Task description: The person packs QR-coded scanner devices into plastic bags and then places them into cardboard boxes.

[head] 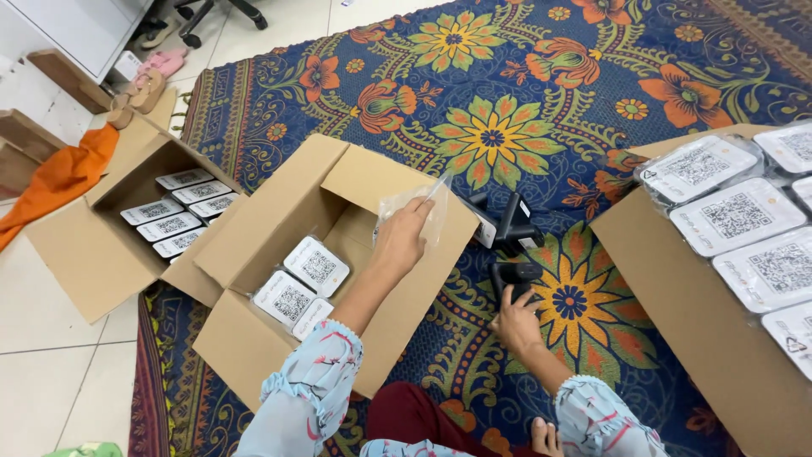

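The left hand (400, 239) is pinching a clear plastic bag (414, 210) over the open middle cardboard box (279, 220), with white coded packets (304, 279) lying just below it inside. The right hand (516, 322) is clenching the grip of a black handheld scanner (512, 245) on the floral mat (507, 101), another packet-filled box (677, 288) standing to its right.

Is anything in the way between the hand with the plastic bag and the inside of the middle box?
Nothing visible is. The left hand holds the clear plastic bag right over the open middle box. The flaps are folded outward, and the white packets lie low at the bottom.
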